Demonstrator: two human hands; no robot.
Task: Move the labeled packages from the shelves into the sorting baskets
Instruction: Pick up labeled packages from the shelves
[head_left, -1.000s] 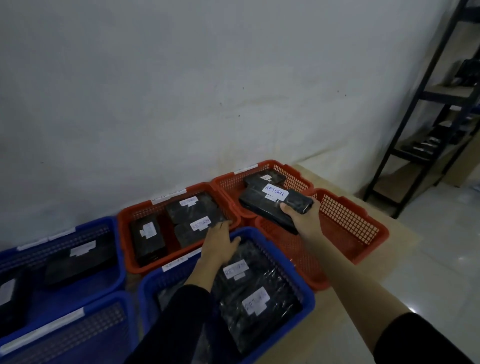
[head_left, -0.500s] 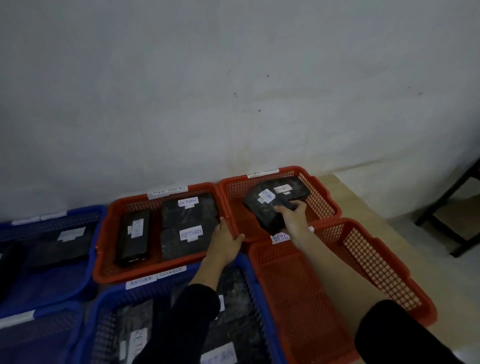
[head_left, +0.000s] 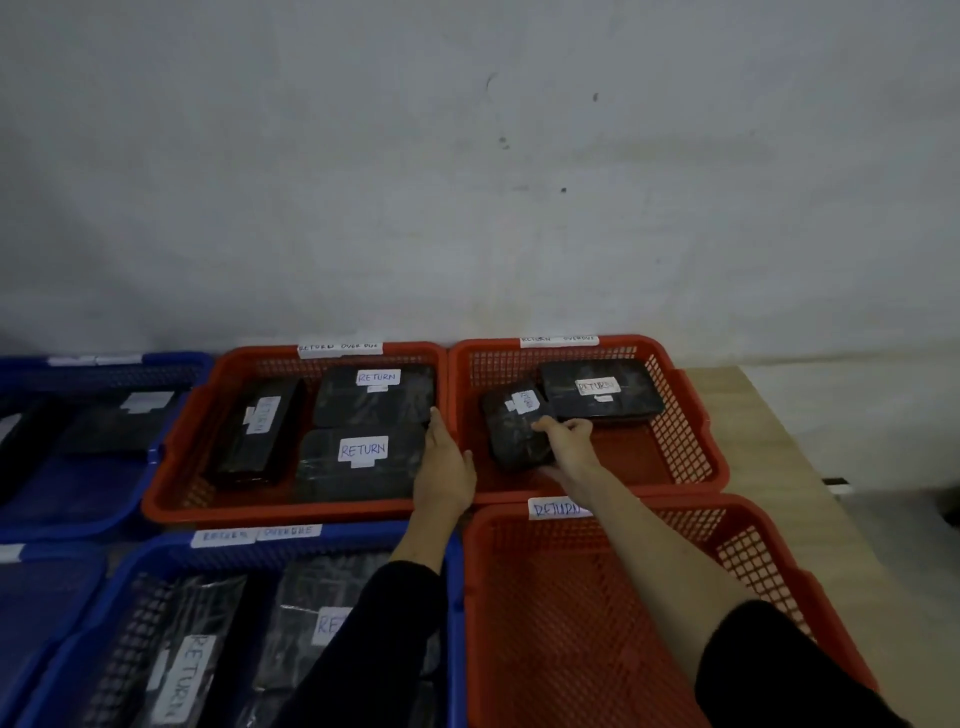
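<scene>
Head view: black plastic-wrapped package (head_left: 519, 427), white label, under right hand (head_left: 569, 434).

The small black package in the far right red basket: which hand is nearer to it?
Right. The right hand rests on the small black package inside the far right red basket. The left hand sits beside it at the neighbouring basket.

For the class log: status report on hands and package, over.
Right hand gripping small black wrapped package inside far right red mesh basket. Left hand empty. Nothing blocking.
</scene>
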